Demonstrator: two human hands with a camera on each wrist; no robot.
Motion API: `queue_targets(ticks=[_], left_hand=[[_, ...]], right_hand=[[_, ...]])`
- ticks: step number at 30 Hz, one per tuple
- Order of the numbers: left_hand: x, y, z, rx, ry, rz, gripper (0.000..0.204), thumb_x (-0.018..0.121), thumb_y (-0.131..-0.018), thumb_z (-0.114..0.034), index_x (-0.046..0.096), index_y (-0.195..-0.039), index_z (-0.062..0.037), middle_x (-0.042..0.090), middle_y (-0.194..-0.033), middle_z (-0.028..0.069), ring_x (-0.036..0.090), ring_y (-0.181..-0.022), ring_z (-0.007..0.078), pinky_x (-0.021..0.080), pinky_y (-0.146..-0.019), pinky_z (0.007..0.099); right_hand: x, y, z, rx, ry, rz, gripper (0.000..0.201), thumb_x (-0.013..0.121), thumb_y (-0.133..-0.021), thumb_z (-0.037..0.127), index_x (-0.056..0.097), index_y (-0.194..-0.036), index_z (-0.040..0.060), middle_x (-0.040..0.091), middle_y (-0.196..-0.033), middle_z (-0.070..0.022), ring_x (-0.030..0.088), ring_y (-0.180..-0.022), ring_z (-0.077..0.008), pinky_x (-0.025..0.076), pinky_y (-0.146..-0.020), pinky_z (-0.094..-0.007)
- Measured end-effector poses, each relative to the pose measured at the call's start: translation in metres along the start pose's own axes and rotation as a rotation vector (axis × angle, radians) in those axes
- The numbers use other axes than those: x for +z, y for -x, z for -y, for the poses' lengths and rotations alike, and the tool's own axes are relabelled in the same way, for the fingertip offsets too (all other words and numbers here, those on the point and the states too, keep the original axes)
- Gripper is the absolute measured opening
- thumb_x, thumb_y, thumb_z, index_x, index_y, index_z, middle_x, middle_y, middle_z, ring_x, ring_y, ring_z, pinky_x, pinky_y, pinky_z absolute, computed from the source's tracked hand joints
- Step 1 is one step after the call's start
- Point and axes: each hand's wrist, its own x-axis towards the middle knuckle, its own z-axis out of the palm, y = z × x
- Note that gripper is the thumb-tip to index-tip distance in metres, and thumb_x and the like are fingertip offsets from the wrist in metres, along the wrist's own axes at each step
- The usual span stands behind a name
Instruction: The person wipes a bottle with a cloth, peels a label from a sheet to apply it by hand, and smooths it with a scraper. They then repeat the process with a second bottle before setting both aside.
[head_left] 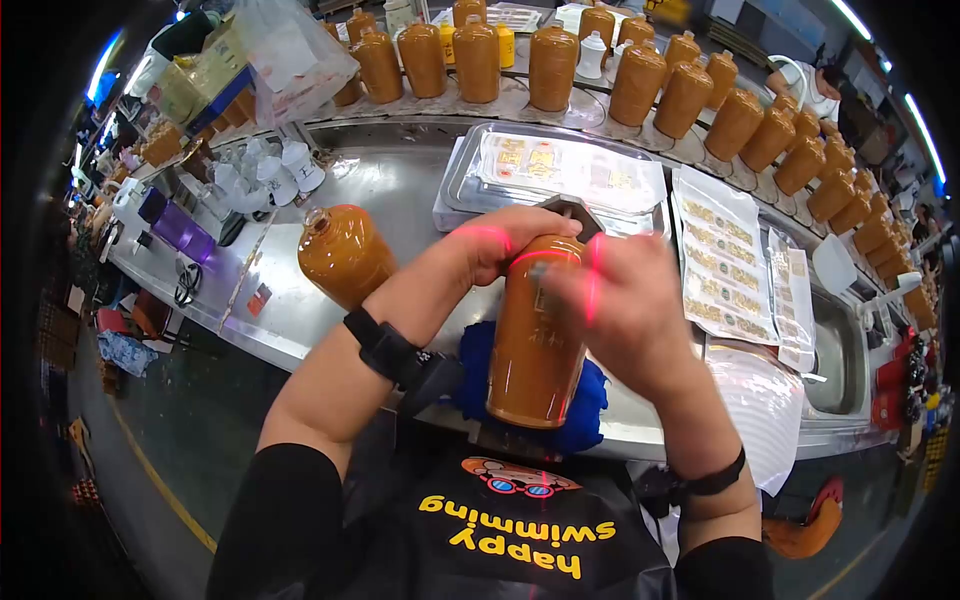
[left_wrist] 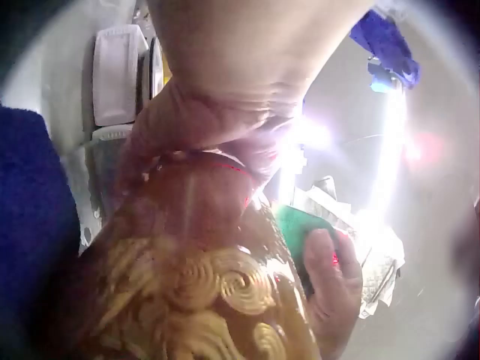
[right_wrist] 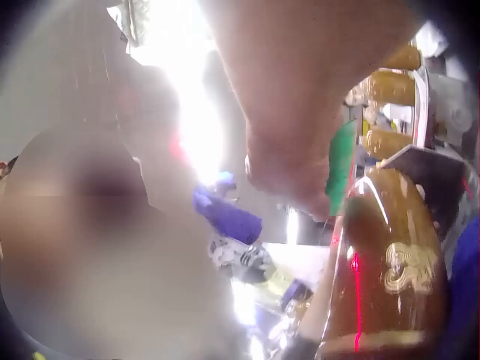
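A glossy amber-brown bottle (head_left: 535, 350) with raised gold scroll designs (left_wrist: 244, 283) lies tilted over a blue cloth (head_left: 590, 412), its base toward the person. At its neck end, the left hand (head_left: 520, 235) grips the bottle; the neck itself is hidden behind that hand. The right hand (head_left: 625, 310) is over the bottle's right side, pinching a thin green scraper (left_wrist: 296, 225) between thumb and fingers. In the right wrist view, the green scraper (right_wrist: 343, 165) lies close along the bottle's shoulder. Red light lines cross both hands and the bottle.
Another amber bottle (head_left: 345, 255) stands at left on the metal table (head_left: 400, 165). Beyond lie a tray (head_left: 465, 180) of decal sheets and more gold decal sheets (head_left: 720, 250). A conveyor of several bottles (head_left: 553, 70) curves behind. A sink (head_left: 840, 360) is at right.
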Motion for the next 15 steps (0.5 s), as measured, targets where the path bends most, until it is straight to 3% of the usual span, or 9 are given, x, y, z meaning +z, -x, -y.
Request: queue_targets(ticks=[1,3,5,6,7,9,11,13,15], left_hand=[[0.0,0.002,-0.003,0.007,-0.065,-0.035,0.03,0.065,-0.089,-0.026,0.065,-0.105,0.0001,0.068,-0.101,0.0102,0.065,-0.09,0.0152,0.051,-0.083,0.0283],[0.0,0.01,-0.006,0.041,-0.139,-0.071,0.029,0.066,-0.089,-0.026,0.067,-0.101,0.0002,0.069,-0.097,0.0102,0.065,-0.089,0.015,0.05,-0.082,0.0276],[-0.001,0.022,-0.012,0.103,-0.164,-0.068,0.029,0.067,-0.088,-0.026,0.068,-0.098,0.0003,0.069,-0.094,0.0104,0.066,-0.088,0.0149,0.05,-0.082,0.0272],[0.001,0.031,-0.015,0.227,-0.16,-0.072,0.03,0.068,-0.088,-0.026,0.068,-0.101,0.0012,0.07,-0.092,0.0088,0.065,-0.086,0.0133,0.05,-0.081,0.0261],[0.007,0.04,-0.019,0.235,-0.192,-0.104,0.03,0.068,-0.089,-0.026,0.068,-0.101,0.0012,0.07,-0.093,0.0083,0.065,-0.086,0.0125,0.05,-0.081,0.0253],[0.018,0.059,-0.031,0.269,-0.256,-0.177,0.029,0.067,-0.089,-0.025,0.067,-0.102,0.0013,0.07,-0.094,0.0073,0.065,-0.087,0.0109,0.05,-0.08,0.0238],[0.023,0.073,-0.033,0.315,-0.371,-0.247,0.028,0.066,-0.091,-0.026,0.068,-0.102,-0.0008,0.068,-0.092,0.002,0.061,-0.085,0.0068,0.047,-0.075,0.0211],[0.023,0.087,-0.031,0.368,-0.439,-0.276,0.028,0.066,-0.091,-0.028,0.068,-0.102,-0.0023,0.066,-0.09,-0.0005,0.058,-0.081,0.0054,0.046,-0.072,0.0208],[0.025,0.1,-0.035,0.407,-0.614,-0.3,0.027,0.068,-0.09,-0.03,0.067,-0.098,-0.0037,0.062,-0.082,-0.0033,0.053,-0.075,0.0039,0.042,-0.067,0.0207]], right_hand=[[0.003,0.005,0.014,-0.1,-0.095,0.004,0.011,0.066,-0.07,0.012,0.057,-0.076,0.0101,0.052,-0.078,-0.0062,0.056,-0.073,-0.0238,0.043,-0.071,-0.042],[-0.015,0.011,0.029,-0.133,-0.49,0.274,0.018,0.072,-0.067,0.012,0.06,-0.08,0.0103,0.052,-0.08,-0.0054,0.057,-0.077,-0.0257,0.044,-0.07,-0.0391],[-0.021,0.018,0.019,-0.04,-0.512,0.11,0.027,0.076,-0.063,0.009,0.064,-0.087,0.0109,0.053,-0.08,-0.0054,0.057,-0.077,-0.0265,0.044,-0.069,-0.0376],[-0.015,0.018,0.016,0.063,-0.331,-0.083,0.033,0.077,-0.059,0.005,0.065,-0.09,0.0104,0.052,-0.079,-0.0045,0.056,-0.075,-0.0256,0.043,-0.066,-0.0367],[-0.014,0.018,0.012,0.07,-0.128,-0.206,0.029,0.075,-0.063,0.007,0.065,-0.089,0.0101,0.052,-0.079,-0.0032,0.054,-0.073,-0.0232,0.042,-0.065,-0.0366],[-0.006,0.023,0.019,-0.131,-0.049,-0.209,0.024,0.073,-0.067,0.011,0.064,-0.089,0.0097,0.05,-0.079,-0.0023,0.052,-0.072,-0.0208,0.041,-0.066,-0.0368],[-0.011,0.027,0.045,-0.282,-0.358,0.071,0.019,0.071,-0.071,0.014,0.063,-0.087,0.009,0.048,-0.077,-0.0026,0.052,-0.072,-0.0212,0.041,-0.066,-0.0358],[-0.008,0.033,0.046,-0.242,-0.582,0.107,0.021,0.073,-0.07,0.011,0.065,-0.089,0.0093,0.05,-0.078,-0.0023,0.052,-0.069,-0.0218,0.041,-0.065,-0.0348],[-0.01,0.034,0.036,-0.076,-0.316,-0.241,0.028,0.074,-0.067,0.008,0.067,-0.093,0.0096,0.051,-0.078,-0.0021,0.051,-0.067,-0.0217,0.04,-0.063,-0.0343]])
